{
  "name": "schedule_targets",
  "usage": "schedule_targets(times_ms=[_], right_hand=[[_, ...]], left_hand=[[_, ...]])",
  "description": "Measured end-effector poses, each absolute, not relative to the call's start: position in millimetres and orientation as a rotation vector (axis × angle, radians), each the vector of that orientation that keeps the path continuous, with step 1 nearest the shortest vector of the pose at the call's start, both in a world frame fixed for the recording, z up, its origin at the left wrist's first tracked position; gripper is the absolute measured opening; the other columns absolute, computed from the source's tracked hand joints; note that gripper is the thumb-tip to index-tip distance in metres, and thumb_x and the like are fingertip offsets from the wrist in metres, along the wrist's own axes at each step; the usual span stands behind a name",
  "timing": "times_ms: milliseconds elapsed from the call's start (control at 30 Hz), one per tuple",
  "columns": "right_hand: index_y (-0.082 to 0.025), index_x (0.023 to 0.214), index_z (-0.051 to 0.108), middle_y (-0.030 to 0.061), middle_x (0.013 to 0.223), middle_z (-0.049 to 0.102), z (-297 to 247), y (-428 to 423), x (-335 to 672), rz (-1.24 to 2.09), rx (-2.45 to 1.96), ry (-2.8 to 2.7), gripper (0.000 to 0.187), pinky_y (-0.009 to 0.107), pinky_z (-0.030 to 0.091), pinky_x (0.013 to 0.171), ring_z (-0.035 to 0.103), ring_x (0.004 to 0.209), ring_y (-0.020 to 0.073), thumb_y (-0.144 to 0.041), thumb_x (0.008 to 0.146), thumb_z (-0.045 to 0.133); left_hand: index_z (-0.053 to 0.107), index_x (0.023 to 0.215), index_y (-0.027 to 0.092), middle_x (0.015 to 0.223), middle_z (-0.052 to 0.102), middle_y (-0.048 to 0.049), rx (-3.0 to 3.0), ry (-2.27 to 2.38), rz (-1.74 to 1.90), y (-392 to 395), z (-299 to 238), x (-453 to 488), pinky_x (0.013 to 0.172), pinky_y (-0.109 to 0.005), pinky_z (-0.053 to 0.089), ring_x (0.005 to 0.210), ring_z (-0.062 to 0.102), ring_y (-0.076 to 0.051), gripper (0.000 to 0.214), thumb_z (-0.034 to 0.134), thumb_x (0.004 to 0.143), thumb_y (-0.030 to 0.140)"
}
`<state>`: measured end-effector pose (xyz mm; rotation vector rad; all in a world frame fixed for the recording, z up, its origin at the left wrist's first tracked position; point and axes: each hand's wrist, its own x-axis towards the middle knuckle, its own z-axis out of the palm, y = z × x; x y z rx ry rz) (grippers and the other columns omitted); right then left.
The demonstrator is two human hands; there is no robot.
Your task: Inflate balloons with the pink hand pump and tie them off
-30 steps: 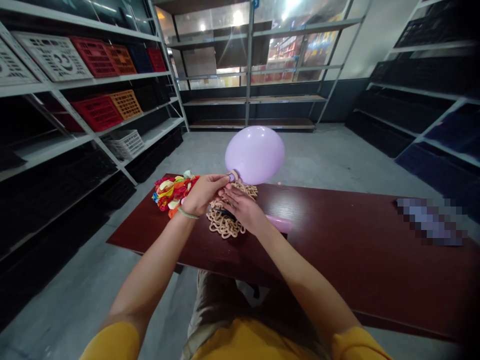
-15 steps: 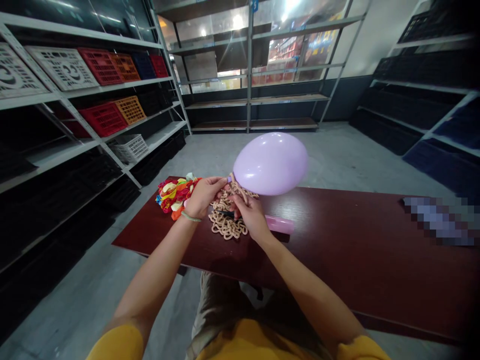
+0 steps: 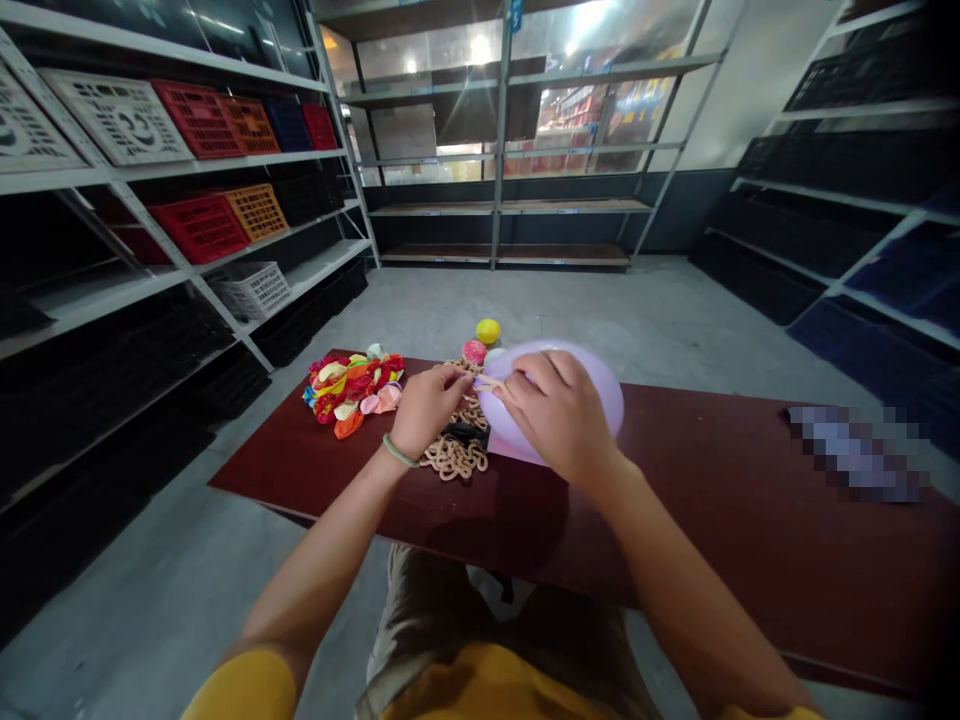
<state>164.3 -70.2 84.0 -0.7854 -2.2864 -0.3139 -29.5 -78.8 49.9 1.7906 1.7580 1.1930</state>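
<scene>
An inflated lilac balloon [image 3: 604, 395] hangs above the dark red table, partly covered by my right hand. My left hand [image 3: 429, 405] is closed, thumb and fingers pinching the balloon's neck. With bent fingers, my right hand [image 3: 559, 415] grips a short stretch of beige cord beside that neck; its fingertips are partly hidden. Beneath the hands lies a tangled heap of the same beige cord [image 3: 455, 460], with a black object [image 3: 466, 432] on it. A heap of limp, many-coloured balloons [image 3: 352, 385] rests left of my left hand.
The dark red table [image 3: 720, 480] spans the front, with a blurred-out flat item [image 3: 851, 450] at its right. Beyond its far edge show a small yellow ball-like thing [image 3: 487, 331] and a pink one [image 3: 474, 351]. Shelves with crates [image 3: 199, 228] stand left.
My right hand has risen from the cord heap to the balloon's neck, drawing cord with it. The balloon has dropped lower and now sits behind that hand. My left hand keeps its pinch.
</scene>
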Motion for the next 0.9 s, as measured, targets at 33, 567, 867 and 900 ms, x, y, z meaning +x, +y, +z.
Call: schedule_targets(times_ms=[33, 567, 867, 900], right_hand=[[-0.019, 0.085, 0.064, 0.0117, 0.102, 0.068, 91.8, -66.1, 165.5, -0.211, -0.720, -2.314, 0.027, 0.039, 0.043, 0.085, 0.056, 0.096, 0.0260, -0.027, 0.101, 0.044], [-0.024, 0.077, 0.053, 0.0031, 0.094, 0.069, 123.5, -30.1, 198.3, 1.190, -0.580, -1.800, 0.035, 0.040, 0.047, 0.096, 0.066, 0.095, 0.0193, -0.047, 0.100, 0.042], [-0.024, 0.074, 0.049, 0.0011, 0.080, 0.065, 127.3, -29.0, 220.6, 1.106, -0.512, -1.916, 0.036, 0.039, 0.049, 0.089, 0.065, 0.085, 0.0178, -0.045, 0.101, 0.042], [-0.024, 0.074, 0.049, 0.0015, 0.082, 0.066, 127.9, -30.6, 220.6, 1.079, -0.532, -1.939, 0.036, 0.039, 0.049, 0.090, 0.065, 0.087, 0.0178, -0.046, 0.101, 0.042]], left_hand=[[0.074, 0.087, 0.019, 0.077, 0.074, -0.0034, 1.828, 1.767, 1.179, -79.2, 50.7, -26.6, 0.062, -0.025, 0.045, 0.064, 0.068, -0.017, 0.024, 0.055, 0.091, 0.033], [0.075, 0.102, 0.018, 0.073, 0.066, -0.0005, 1.109, 0.975, 1.732, -81.1, 48.5, 14.2, 0.059, -0.022, 0.045, 0.059, 0.054, -0.009, 0.027, 0.068, 0.085, 0.038], [0.073, 0.118, 0.019, 0.060, 0.057, 0.0011, 1.043, 0.739, 1.216, -87.7, 64.9, 18.3, 0.050, -0.020, 0.030, 0.054, 0.045, -0.007, 0.039, 0.067, 0.079, 0.023], [0.074, 0.118, 0.018, 0.060, 0.057, 0.0008, 1.059, 0.744, 1.166, -89.8, 66.8, 16.0, 0.050, -0.020, 0.030, 0.054, 0.045, -0.007, 0.040, 0.067, 0.079, 0.021]])
